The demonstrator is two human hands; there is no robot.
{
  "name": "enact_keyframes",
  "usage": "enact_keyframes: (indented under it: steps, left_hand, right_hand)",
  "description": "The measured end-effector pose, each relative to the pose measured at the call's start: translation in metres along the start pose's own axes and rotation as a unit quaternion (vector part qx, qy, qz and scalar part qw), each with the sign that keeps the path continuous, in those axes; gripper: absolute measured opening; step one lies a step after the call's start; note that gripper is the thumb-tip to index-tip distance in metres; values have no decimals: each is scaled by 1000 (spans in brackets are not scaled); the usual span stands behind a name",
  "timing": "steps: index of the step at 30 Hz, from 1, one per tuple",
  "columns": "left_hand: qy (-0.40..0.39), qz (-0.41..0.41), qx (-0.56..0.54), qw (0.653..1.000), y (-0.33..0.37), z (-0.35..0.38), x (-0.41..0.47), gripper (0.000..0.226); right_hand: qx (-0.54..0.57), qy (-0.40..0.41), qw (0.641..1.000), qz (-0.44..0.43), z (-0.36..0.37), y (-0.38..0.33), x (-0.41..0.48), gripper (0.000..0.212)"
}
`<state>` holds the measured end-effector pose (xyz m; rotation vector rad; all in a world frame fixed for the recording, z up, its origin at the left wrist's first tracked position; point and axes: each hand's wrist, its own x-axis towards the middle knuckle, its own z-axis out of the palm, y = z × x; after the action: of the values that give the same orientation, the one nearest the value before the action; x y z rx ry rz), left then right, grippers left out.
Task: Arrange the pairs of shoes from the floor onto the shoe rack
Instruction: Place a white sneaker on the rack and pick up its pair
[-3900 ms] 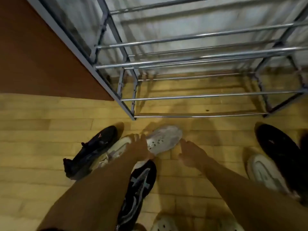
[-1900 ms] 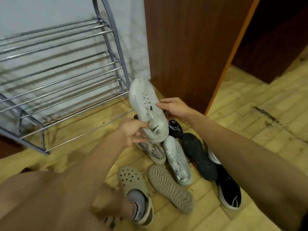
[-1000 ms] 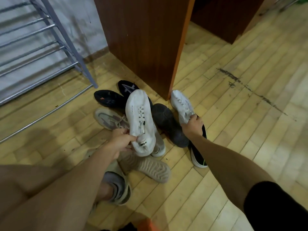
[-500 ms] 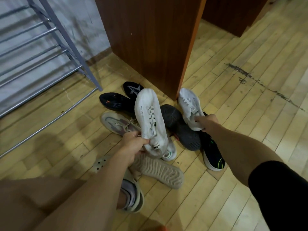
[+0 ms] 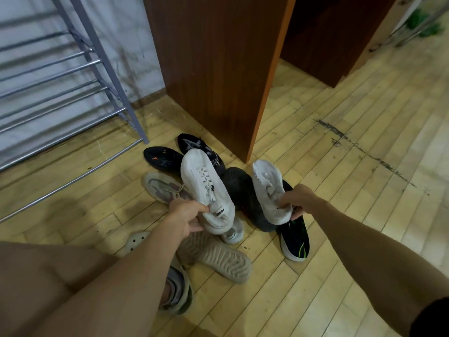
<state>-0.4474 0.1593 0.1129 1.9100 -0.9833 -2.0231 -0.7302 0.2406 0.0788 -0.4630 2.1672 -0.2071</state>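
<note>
My left hand (image 5: 185, 216) grips a white laced sneaker (image 5: 206, 188) by its heel, toe pointing away, held above the pile. My right hand (image 5: 295, 199) grips the matching white sneaker (image 5: 268, 188) by its heel, lifted off the floor. Under them lies a pile of shoes: two black sneakers (image 5: 162, 158), a dark grey shoe (image 5: 245, 193), a beige-and-mauve sneaker (image 5: 161, 188), a black shoe with green marks (image 5: 295, 242), and a tan shoe lying sole up (image 5: 218, 255). The metal shoe rack (image 5: 60, 93) stands at the left against the wall, its bars bare.
A brown wooden cabinet (image 5: 213, 69) stands right behind the pile, with a second one (image 5: 328, 37) farther back. My foot in a beige perforated clog (image 5: 177, 290) rests on the floor beside the pile. Bare wooden floor (image 5: 352, 178) spreads to the right.
My right hand has closed on the second white sneaker and lifted it off the pile. My left hand still holds the first white sneaker, now a little higher.
</note>
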Motion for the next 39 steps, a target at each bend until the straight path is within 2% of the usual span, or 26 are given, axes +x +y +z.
enact_keyframes:
  steps: [4, 8, 12, 19, 22, 25, 28, 30, 34, 39]
  left_hand:
    - [16, -14, -10, 1000, -6, -14, -3, 36]
    - [40, -4, -8, 999, -9, -35, -9, 34]
    - [64, 13, -5, 998, -1, -69, -13, 27]
    - [155, 26, -35, 987, 19, -145, 2, 21]
    - [164, 13, -56, 985, 29, -169, 18, 14]
    - [179, 10, -82, 980, 42, -192, 39, 16]
    - [202, 7, -110, 973, 56, -214, 63, 14]
    - [225, 10, -131, 966, 66, -227, 81, 14]
    - [251, 24, -160, 954, 85, -246, 120, 12]
    - [273, 40, -187, 943, 97, -270, 175, 17]
  right_hand:
    - [-40, 34, 998, -44, -7, 1, -19, 18]
    - [-127, 6, 980, -151, 7, -24, -30, 28]
    - [-56, -47, 975, -209, 35, -70, -35, 14]
    - [43, -120, 970, -208, 94, -168, -19, 12]
    - [46, -161, 961, -221, 115, -210, -10, 12]
    - [28, -180, 956, -232, 136, -250, -2, 24]
    - [29, -202, 949, -239, 158, -287, 5, 21]
    - [33, -210, 948, -235, 174, -309, 12, 16]
    - [46, -214, 948, -231, 204, -349, 32, 20]
    - [61, -167, 950, -255, 240, -391, 61, 24]
